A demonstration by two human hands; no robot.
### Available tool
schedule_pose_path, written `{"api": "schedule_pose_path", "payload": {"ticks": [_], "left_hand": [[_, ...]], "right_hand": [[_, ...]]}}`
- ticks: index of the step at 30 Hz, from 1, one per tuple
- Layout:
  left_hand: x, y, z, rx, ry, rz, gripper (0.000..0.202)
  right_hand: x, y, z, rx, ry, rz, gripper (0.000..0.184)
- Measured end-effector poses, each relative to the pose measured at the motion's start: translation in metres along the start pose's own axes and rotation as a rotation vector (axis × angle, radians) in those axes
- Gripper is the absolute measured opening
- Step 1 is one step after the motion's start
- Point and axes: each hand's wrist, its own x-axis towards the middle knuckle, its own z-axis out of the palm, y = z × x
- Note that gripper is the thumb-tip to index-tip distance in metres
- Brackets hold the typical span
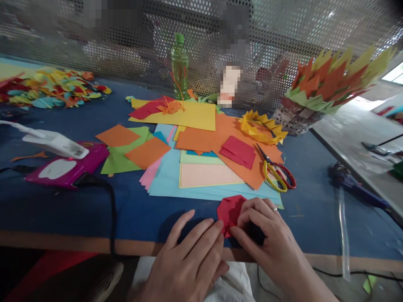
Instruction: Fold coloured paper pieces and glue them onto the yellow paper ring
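Pinching a many-sided red paper piece (230, 209) over the flat blue tabletop (308, 226), the right hand (270, 235) works as the left hand (195, 251) presses with loosely spread fingers; folds show, though I'd judge shaping unfinished, with flat red paper sheets (238, 152) lying beyond.

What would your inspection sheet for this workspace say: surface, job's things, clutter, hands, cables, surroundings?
Surface: blue table with a brown front edge.
Job's things: folded red paper near the front edge; coloured sheets overlapping beyond it; scissors partly on them.
Clutter: scrap pile at far left, green bottle at the back, glue gun at right.
Hands: left hand touches the red paper with its fingertips; right hand pinches its right side.
Cables: black cable from the purple box drops over the front edge.
Surroundings: perforated screen behind; details beyond unclear.
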Motion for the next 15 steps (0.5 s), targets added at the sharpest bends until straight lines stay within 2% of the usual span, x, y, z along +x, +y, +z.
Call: {"api": "schedule_pose_path", "payload": {"ticks": [5, 15], "left_hand": [[0.0025, 0.0007, 0.0016, 0.037, 0.014, 0.017, 0.019], [-0.0004, 0.0016, 0.0043, 0.065, 0.006, -0.009, 0.026]], "right_hand": [[0.0010, 0.0003, 0.0012, -0.015, -0.007, 0.012, 0.016], [0.0010, 0.0014, 0.0015, -0.002, 0.010, -0.003, 0.016]]}}
